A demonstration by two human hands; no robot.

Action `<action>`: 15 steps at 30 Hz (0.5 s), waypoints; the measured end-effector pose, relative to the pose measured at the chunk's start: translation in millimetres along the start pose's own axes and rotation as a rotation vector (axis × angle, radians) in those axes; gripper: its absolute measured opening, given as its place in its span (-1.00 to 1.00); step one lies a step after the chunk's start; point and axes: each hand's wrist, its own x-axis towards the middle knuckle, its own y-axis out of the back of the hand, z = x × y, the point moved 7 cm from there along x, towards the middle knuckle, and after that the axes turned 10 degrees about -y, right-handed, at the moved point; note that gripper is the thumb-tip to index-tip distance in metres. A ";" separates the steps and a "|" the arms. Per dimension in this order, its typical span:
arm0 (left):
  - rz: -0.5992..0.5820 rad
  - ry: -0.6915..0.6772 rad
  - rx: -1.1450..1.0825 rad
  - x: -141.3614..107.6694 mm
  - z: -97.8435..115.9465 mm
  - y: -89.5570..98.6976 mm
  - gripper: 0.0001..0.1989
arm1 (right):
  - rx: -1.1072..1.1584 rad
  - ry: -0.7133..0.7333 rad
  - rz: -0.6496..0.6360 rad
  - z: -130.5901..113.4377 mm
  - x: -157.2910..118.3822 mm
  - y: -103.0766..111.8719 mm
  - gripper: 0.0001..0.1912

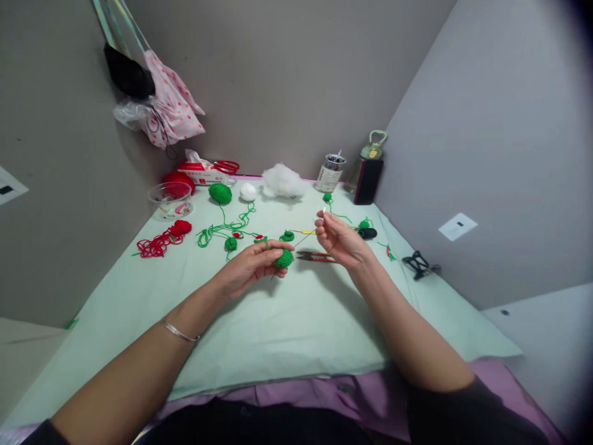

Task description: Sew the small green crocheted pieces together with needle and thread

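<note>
My left hand [259, 259] is closed around a small green crocheted piece [283, 259], with a green strand looped over one finger. My right hand [340, 238] is raised to the right, fingertips pinched on a thin shiny needle [323, 211]. A taut dark-looking strand [303, 240] runs between the green piece and my right hand. Beneath my right hand lie red-handled thread snips [315, 256], their blades pointing left. Just behind them is a yellow-handled crochet hook [307, 232], partly hidden by the right fingers. A small green crocheted piece [287, 236] rests behind my left hand.
Green yarn [220, 193], a white ball [248, 192] and fluffy stuffing [282, 181] lie at the back. Red yarn [180, 228] and a clear plastic tub [170, 201] are left. A pen can [330, 173], phone [369, 181] and bottle [374, 145] stand back right. A black stand [419, 264] lies right.
</note>
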 end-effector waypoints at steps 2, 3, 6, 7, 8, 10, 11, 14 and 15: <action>-0.023 0.010 -0.015 -1.3 -0.3 -1.5 -0.69 | 0.037 0.019 0.045 -5.7 1.1 8.3 -0.80; -0.038 0.011 -0.019 -1.9 -0.4 -2.2 -0.69 | 0.065 0.027 0.063 -7.7 1.3 11.0 -0.83; -0.079 0.001 -0.023 -2.8 0.0 -3.8 -0.65 | 0.155 0.052 0.126 -10.7 1.9 16.9 -0.91; -0.085 -0.004 -0.022 -2.9 0.5 -3.9 -0.63 | 0.182 0.059 0.154 -11.0 2.3 19.1 -0.90; -0.085 -0.011 -0.021 -2.8 1.0 -3.8 -0.63 | 0.205 0.062 0.180 -10.9 2.9 21.5 -0.88; -0.078 -0.028 -0.021 -2.4 2.5 -3.6 -0.65 | 0.239 0.058 0.225 -10.6 4.4 26.6 -0.83; -0.075 -0.037 -0.022 -2.2 3.1 -3.8 -0.67 | 0.249 0.060 0.241 -11.1 5.0 29.1 -0.81; -0.071 -0.060 -0.015 -1.5 4.3 -5.0 -0.70 | 0.259 0.084 0.267 -14.9 5.6 35.5 -0.77; -0.073 -0.064 -0.001 -1.5 4.1 -5.3 -0.70 | 0.255 0.095 0.268 -16.3 5.6 36.8 -0.77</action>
